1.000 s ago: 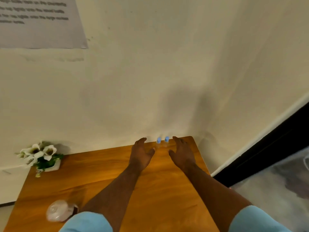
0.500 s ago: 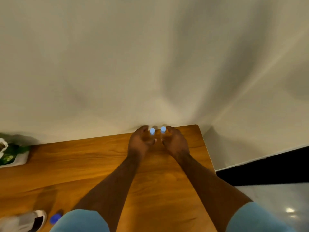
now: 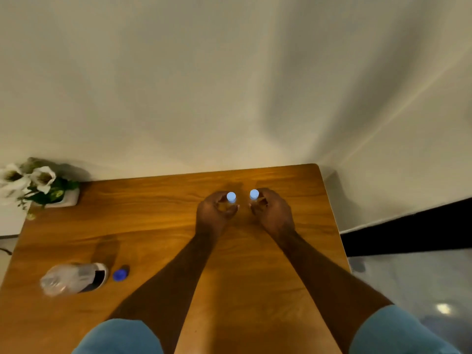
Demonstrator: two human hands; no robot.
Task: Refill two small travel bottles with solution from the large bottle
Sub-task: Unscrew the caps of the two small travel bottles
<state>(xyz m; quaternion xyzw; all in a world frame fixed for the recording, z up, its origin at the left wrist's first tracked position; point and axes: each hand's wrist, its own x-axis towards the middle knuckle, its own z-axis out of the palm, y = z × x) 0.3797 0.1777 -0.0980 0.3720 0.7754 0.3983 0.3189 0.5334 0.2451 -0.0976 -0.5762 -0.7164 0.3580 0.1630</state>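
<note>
Two small clear travel bottles with light blue caps stand upright on the wooden table [image 3: 158,233], side by side. My left hand [image 3: 215,210] curls round the left small bottle [image 3: 231,197]. My right hand [image 3: 272,210] curls round the right small bottle [image 3: 254,194]. Only the caps and a little of each clear body show above my fingers. The large clear bottle [image 3: 72,278] stands at the table's near left, blurred, with a dark blue cap [image 3: 120,274] lying just to its right.
A white pot of white flowers [image 3: 38,186] sits at the table's far left corner against the wall. The table's right edge runs close to my right arm, with grey floor [image 3: 413,282] and a dark strip beyond it.
Both hands closed round the two small bottles near the wall and drew them toward me, away from the table's far edge. The camera tipped down, bringing the large bottle and blue cap into view.
</note>
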